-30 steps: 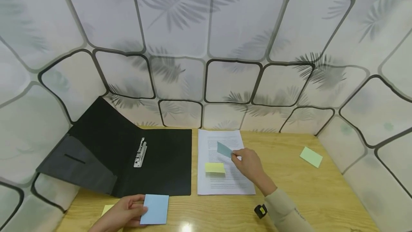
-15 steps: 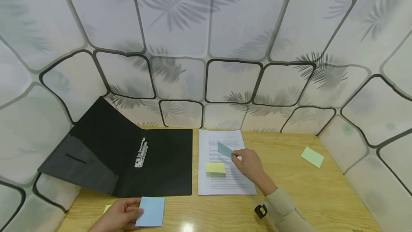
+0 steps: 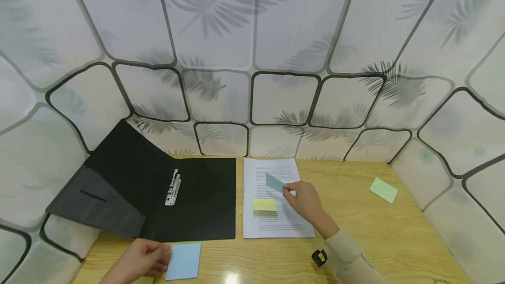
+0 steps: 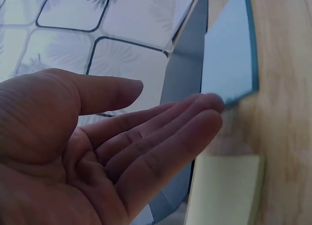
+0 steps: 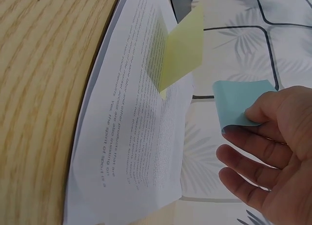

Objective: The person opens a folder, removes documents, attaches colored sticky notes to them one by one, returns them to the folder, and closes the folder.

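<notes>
My right hand (image 3: 305, 200) pinches one blue sticky note (image 5: 241, 102) between thumb and forefinger, above a stack of printed pages (image 3: 284, 227). A yellow sticky note (image 5: 185, 49) stands up from the top page, stuck along one edge. My left hand (image 4: 131, 147) has its thumb apart from the loosely straight fingers and holds nothing. Just right of its fingertips, a blue pad of sticky notes (image 3: 183, 261) lies on the wooden table. Partly hidden under the left hand is a yellow pad of sticky notes (image 4: 224, 188).
An open black folder (image 3: 209, 200) with a metal clip (image 3: 172, 187) lies left of the pages, its cover leaning on the patterned wall. At the far right is a green sticky-note pad (image 3: 383, 190). A small black object (image 3: 319, 257) with a yellow mark sits by the right sleeve.
My left hand has let go of the blue pad, which moved slightly left and down beforehand, and has drawn back left. The right hand and its note have stayed in place.
</notes>
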Motion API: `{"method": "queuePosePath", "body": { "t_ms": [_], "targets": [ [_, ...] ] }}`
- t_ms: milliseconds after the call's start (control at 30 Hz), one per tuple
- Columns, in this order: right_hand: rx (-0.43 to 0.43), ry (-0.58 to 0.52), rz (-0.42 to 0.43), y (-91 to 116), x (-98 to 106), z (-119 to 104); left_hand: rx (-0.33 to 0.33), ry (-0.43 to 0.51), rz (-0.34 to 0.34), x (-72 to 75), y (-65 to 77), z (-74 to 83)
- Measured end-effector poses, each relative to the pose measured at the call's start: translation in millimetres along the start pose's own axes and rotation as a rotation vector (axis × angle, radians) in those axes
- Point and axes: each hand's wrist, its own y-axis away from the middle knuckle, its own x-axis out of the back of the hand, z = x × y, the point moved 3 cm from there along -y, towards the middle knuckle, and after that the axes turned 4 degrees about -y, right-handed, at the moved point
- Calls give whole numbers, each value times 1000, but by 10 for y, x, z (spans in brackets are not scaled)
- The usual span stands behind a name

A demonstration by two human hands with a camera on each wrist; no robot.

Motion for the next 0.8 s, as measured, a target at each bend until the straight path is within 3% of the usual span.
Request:
{"method": "queuePosePath", "body": {
  "t_ms": [133, 367, 633, 800],
  "targets": [
    [12, 1, 8, 2, -7, -7, -37, 3, 13, -37, -55, 119],
    [45, 20, 21, 32, -36, -36, -192, 151, -66, -181, -341, 313],
    [53, 2, 7, 45, -62, -52, -205, 252, -71, -439, -805, 635],
    [95, -4, 1, 53, -73, -71, -210, 274, -12, -605, -1089, 872]
  ]
}}
